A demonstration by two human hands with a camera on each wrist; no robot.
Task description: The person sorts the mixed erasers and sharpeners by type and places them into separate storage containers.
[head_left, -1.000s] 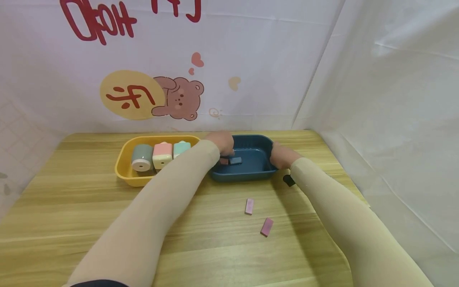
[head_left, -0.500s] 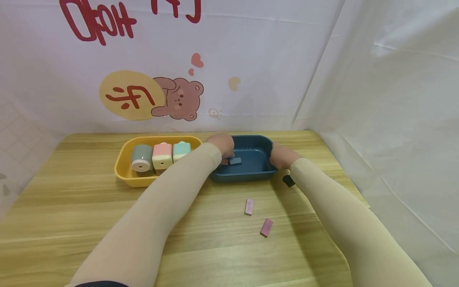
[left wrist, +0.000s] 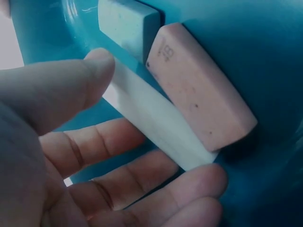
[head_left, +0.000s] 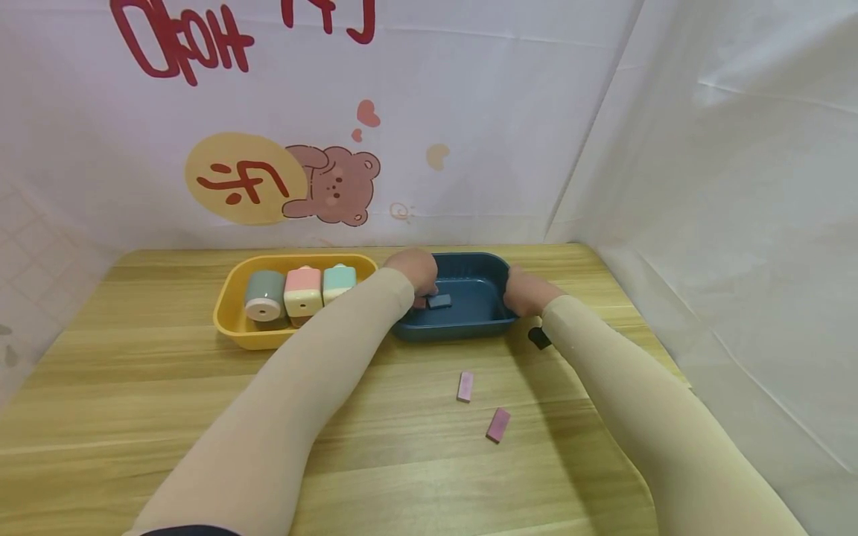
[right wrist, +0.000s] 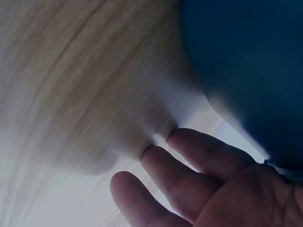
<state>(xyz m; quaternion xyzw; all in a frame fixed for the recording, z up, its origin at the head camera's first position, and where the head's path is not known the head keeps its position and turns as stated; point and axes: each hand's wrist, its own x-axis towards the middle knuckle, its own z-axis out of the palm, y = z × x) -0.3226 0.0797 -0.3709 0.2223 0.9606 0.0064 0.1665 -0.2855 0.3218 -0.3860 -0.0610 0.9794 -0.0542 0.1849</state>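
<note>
My left hand point(head_left: 415, 269) is inside the dark blue tray point(head_left: 462, 332). In the left wrist view its thumb tip overlaps the upper end of a white eraser point(left wrist: 151, 118), and its spread, bent fingertips lie along the long edge and lower end. Against the white one leans a pink eraser point(left wrist: 196, 85) with printed marks; a pale blue eraser point(left wrist: 128, 23) sits just above. At the tray's right end is my right hand point(head_left: 528, 290). Its loosely bent fingers point(right wrist: 165, 172) reach down to the wooden table outside the tray wall; its thumb is hidden.
Left of the blue tray stands a yellow tray point(head_left: 231, 320) with a grey, a pink and a mint container lying in it. A light pink eraser point(head_left: 465, 386) and a darker pink eraser point(head_left: 498, 425) lie on the table in front. White printed cloth hangs behind.
Over the last second my left hand shifts very slightly to the right inside the tray, then stays still. My right hand, the trays and the erasers keep their places.
</note>
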